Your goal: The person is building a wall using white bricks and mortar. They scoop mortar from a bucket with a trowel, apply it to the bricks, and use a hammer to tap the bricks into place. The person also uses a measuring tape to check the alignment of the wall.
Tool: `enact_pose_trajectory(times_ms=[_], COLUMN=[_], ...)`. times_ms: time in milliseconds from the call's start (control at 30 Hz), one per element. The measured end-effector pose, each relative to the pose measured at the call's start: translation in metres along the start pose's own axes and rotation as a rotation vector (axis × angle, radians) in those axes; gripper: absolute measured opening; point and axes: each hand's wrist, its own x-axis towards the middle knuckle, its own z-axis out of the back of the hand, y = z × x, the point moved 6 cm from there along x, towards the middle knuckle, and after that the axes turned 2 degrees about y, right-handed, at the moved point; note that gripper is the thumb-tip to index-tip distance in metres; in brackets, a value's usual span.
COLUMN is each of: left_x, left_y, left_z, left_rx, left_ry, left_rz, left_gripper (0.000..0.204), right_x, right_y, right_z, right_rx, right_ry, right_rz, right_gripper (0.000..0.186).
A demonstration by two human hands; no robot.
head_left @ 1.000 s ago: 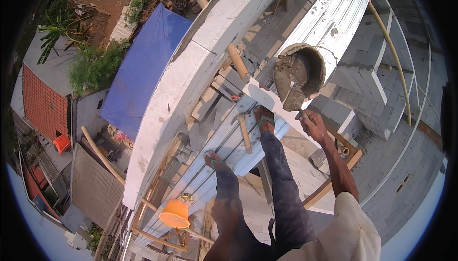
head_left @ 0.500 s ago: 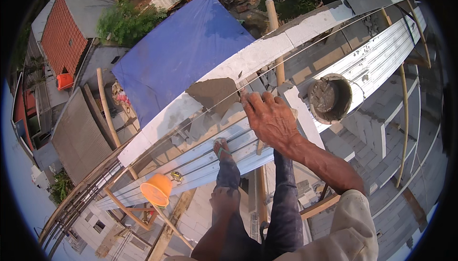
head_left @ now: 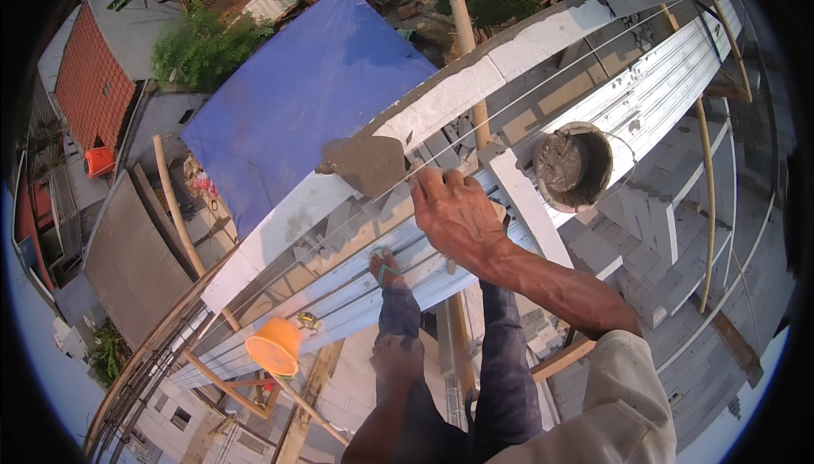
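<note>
My right hand [head_left: 458, 218] is closed around a trowel, whose wooden handle end [head_left: 500, 211] shows beneath the palm. Wet grey mortar [head_left: 365, 166] coats its blade, which lies across the top edge of a white block wall [head_left: 445, 106]. Close by the fingers, a taut string line [head_left: 543, 83] runs along the wall. My left hand [head_left: 397, 359] rests on my left knee, its fingertips hidden. To the right of my right hand, a bucket [head_left: 573, 167] holds grey mortar, and a pale block [head_left: 532, 205] leans between the two.
I am above ribbed metal planks [head_left: 343, 303] laid as a scaffold. An orange bucket [head_left: 274, 347] and a tape measure [head_left: 309, 321] are at the left. Bamboo poles [head_left: 471, 66] stand along the wall. Beyond it spreads a blue tarp [head_left: 309, 100]; roofs lie far below.
The trowel's mortar-covered blade has shifted slightly left over the wall's top edge, with my right hand following. The whole view has slid a little. My left hand stays on the knee.
</note>
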Motion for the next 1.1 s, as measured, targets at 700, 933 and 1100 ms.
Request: enact_pose_trajectory(times_ms=[700,933,1100], left_x=[0.003,0.006,0.006], left_y=[-0.046,-0.047,-0.050], left_z=[-0.002,-0.007,-0.009], left_rx=[0.201,0.245,0.284], left_ry=[0.009,0.026,0.010], left_rz=[-0.132,-0.128,-0.174], left_gripper=[0.036,0.037,0.033], right_x=[-0.329,-0.324,-0.345], right_y=[-0.346,-0.333,-0.279], right_z=[-0.290,-0.311,-0.247], right_rx=[0.309,0.804,1.460], right_ry=[0.035,0.206,-0.080], right_rz=[-1.382,-1.088,-1.474], right_gripper=[0.020,0.022,0.023])
